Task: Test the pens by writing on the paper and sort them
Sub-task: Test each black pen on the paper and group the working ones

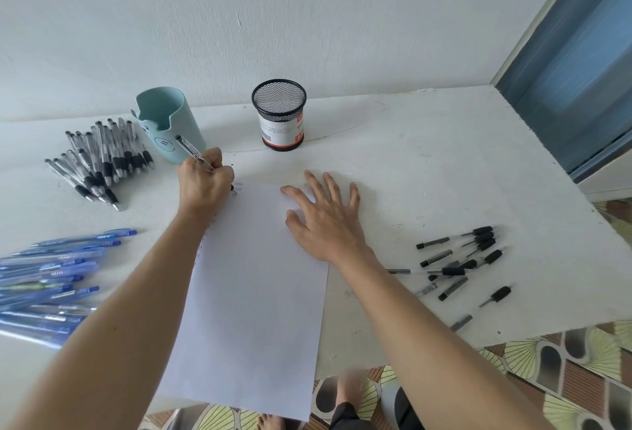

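Observation:
A white sheet of paper (253, 293) lies lengthwise in the middle of the table. My left hand (205, 183) grips a clear black-grip pen (191, 151), its tip on the paper's far left corner next to small scribbles. My right hand (325, 214) lies flat with spread fingers on the paper's far right corner. A heap of clear black-grip pens (99, 159) sits at the far left. A pile of blue pens (51, 279) lies at the near left. Dismantled black pens and parts (461, 262) are scattered on the right.
A light-blue plastic holder (171, 122) stands behind my left hand. A black mesh pen cup (279, 115) stands at the back centre near the wall. The table's (427, 163) right edge runs beside a blue door frame; patterned floor and feet show below the near edge.

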The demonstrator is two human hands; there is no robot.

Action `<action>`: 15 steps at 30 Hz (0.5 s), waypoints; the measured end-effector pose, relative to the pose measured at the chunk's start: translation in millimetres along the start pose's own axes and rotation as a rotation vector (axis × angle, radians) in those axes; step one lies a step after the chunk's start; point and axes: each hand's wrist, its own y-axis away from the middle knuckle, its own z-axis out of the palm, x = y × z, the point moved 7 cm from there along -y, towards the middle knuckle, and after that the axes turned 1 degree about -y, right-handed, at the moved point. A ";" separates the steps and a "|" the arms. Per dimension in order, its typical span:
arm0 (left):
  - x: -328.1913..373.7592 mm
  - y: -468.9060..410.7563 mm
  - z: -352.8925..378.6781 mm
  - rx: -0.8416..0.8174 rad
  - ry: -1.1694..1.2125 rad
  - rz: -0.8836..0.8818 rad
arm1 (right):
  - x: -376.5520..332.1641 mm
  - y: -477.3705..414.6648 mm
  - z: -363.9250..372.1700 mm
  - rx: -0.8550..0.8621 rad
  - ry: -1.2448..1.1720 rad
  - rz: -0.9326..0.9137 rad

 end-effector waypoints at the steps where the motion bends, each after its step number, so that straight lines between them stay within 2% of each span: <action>1: 0.2 -0.3 0.0 -0.003 0.000 0.006 | 0.2 0.0 0.1 -0.001 0.002 0.001; 15: 2.9 1.6 0.8 -0.031 0.006 -0.034 | 0.7 -0.6 -0.2 0.008 -0.004 0.003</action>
